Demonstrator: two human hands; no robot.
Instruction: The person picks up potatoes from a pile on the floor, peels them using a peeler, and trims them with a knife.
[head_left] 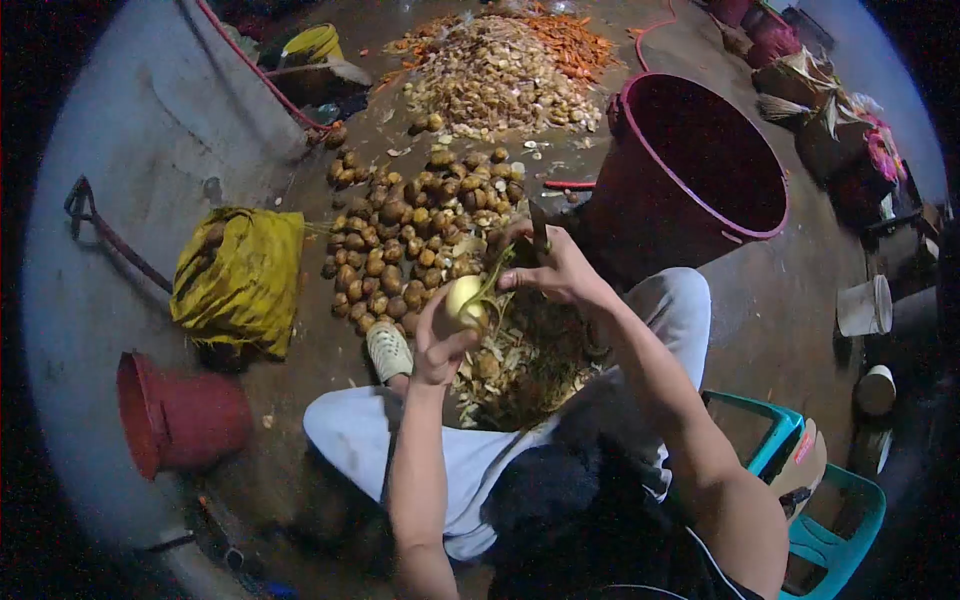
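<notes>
Between my hands is a pale, partly peeled round vegetable (pixel 464 300), with green strands of peel or stalk on its right side. My left hand (pixel 440 338) is wrapped round it from the left and below. In my right hand (pixel 560 268) is a knife (pixel 539 228), its dark blade pointing up, with the thumb near the green strands. Beyond my hands lies a heap of brown, unpeeled round vegetables (pixel 400 225). Below them, between my legs, peelings (pixel 505 370) cover the floor.
A large dark red tub (pixel 660 200) stands at the right, a smaller red bucket (pixel 190 415) at the left. Near it sits a yellow sack (pixel 240 280). Pale and orange pieces (pixel 500 75) are piled farther off. A teal stool (pixel 860 530) is at lower right.
</notes>
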